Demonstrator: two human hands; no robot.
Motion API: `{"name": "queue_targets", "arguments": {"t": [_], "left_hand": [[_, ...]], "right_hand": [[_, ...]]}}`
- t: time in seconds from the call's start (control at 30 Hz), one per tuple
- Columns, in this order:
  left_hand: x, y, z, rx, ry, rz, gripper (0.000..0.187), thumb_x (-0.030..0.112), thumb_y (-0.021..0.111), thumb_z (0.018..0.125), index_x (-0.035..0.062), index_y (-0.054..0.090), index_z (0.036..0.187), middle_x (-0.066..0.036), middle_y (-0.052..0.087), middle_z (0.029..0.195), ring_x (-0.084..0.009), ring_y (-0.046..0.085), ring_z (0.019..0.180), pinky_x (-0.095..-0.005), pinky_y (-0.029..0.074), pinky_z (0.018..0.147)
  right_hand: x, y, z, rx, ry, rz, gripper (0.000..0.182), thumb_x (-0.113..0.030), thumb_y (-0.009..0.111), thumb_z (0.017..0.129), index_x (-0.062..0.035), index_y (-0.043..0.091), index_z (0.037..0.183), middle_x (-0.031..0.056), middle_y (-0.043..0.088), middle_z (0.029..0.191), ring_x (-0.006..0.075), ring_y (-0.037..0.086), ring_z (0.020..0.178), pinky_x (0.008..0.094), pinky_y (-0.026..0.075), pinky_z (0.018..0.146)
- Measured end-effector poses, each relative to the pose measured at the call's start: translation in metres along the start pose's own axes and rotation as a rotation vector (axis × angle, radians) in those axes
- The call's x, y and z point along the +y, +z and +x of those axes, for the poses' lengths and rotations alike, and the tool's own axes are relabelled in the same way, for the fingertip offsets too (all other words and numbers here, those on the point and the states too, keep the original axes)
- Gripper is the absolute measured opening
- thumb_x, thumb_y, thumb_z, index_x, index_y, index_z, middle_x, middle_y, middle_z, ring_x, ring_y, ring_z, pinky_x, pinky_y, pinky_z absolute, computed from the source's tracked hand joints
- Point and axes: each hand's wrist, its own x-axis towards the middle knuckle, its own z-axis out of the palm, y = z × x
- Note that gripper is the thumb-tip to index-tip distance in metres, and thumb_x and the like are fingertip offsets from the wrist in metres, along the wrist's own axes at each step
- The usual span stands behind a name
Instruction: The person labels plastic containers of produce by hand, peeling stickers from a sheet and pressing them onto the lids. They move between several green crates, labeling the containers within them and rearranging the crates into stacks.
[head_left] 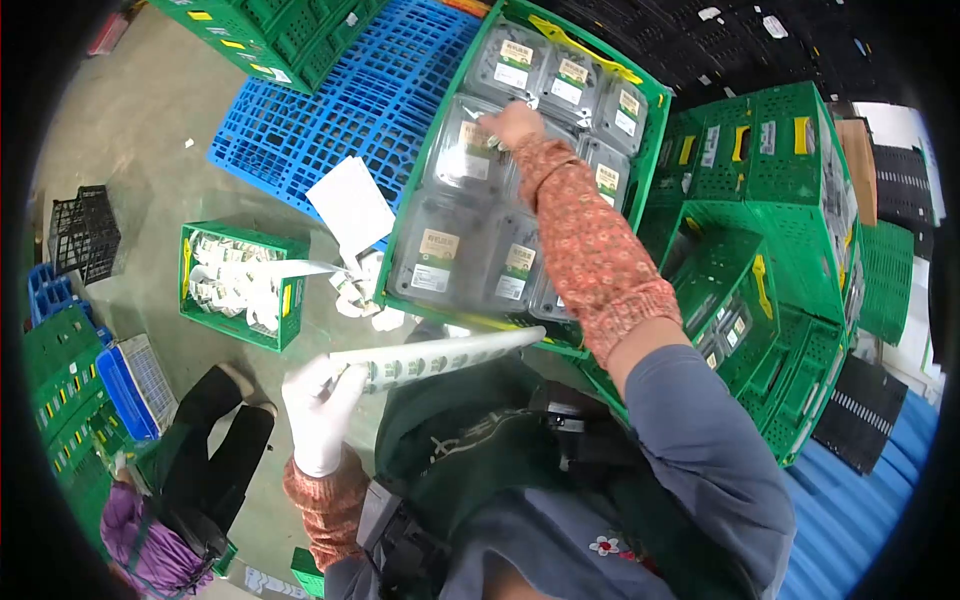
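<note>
My left hand (322, 415), in a white glove, is closed around one end of a long strip of printed labels (430, 362). The strip stretches to the right in front of my body, its green prints facing up. My right hand (515, 125) is over a green crate (395, 250) of clear plastic packs, its bent fingers at the top of a labelled pack (468, 150). Something small shows under those fingertips, but I cannot make out what it is. Other packs (430, 255) in the crate carry beige-and-white labels.
A small green crate (290, 310) on the floor holds crumpled label backing. White sheets (352, 208) lie by a blue pallet (330, 130). Green crates (790, 200) are stacked at right. Another person in a purple top (165, 535) is at lower left.
</note>
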Motion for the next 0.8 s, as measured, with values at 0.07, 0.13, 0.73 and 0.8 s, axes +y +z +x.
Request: {"name": "queue_targets", "arguments": {"t": [0.07, 0.13, 0.73, 0.8], "left_hand": [[0.002, -0.006, 0.006, -0.028, 0.028, -0.003, 0.008, -0.003, 0.064, 0.080, -0.0043, 0.067, 0.088, 0.002, 0.058, 0.071, -0.0029, 0.048, 0.064, -0.0201, 0.038, 0.057], [0.005, -0.008, 0.011, -0.042, 0.038, -0.057, 0.007, -0.003, 0.064, 0.080, -0.0043, 0.067, 0.087, 0.002, 0.060, 0.073, -0.0029, 0.049, 0.066, -0.0198, 0.039, 0.059], [0.017, 0.027, 0.021, -0.149, 0.033, -0.161, 0.007, 0.000, 0.063, 0.083, -0.0038, 0.066, 0.088, 0.000, 0.065, 0.079, -0.0044, 0.055, 0.071, -0.0207, 0.044, 0.066], [0.021, 0.031, 0.021, -0.123, 0.042, -0.197, 0.007, 0.001, 0.062, 0.084, -0.0040, 0.066, 0.088, 0.000, 0.065, 0.079, -0.0046, 0.055, 0.071, -0.0209, 0.044, 0.066]], "right_hand": [[0.027, -0.039, -0.014, -0.013, 0.005, 0.200, 0.045, -0.041, 0.068, 0.074, -0.0006, 0.068, 0.094, 0.0186, 0.068, 0.095, 0.0314, 0.065, 0.089, 0.0392, 0.051, 0.080], [0.064, -0.056, -0.020, 0.102, 0.111, 0.496, 0.043, -0.039, 0.070, 0.073, 0.0002, 0.067, 0.092, 0.0168, 0.068, 0.094, 0.0282, 0.066, 0.084, 0.0372, 0.052, 0.077], [0.191, -0.047, -0.027, 0.589, 0.073, 0.638, 0.032, -0.016, 0.075, 0.070, -0.0047, 0.056, 0.094, 0.0139, 0.064, 0.087, 0.0304, 0.063, 0.081, 0.0382, 0.050, 0.074], [0.209, -0.046, -0.029, 0.556, 0.069, 0.545, 0.030, -0.011, 0.073, 0.070, -0.0044, 0.056, 0.093, 0.0131, 0.063, 0.086, 0.0301, 0.062, 0.081, 0.0380, 0.050, 0.075]]}}
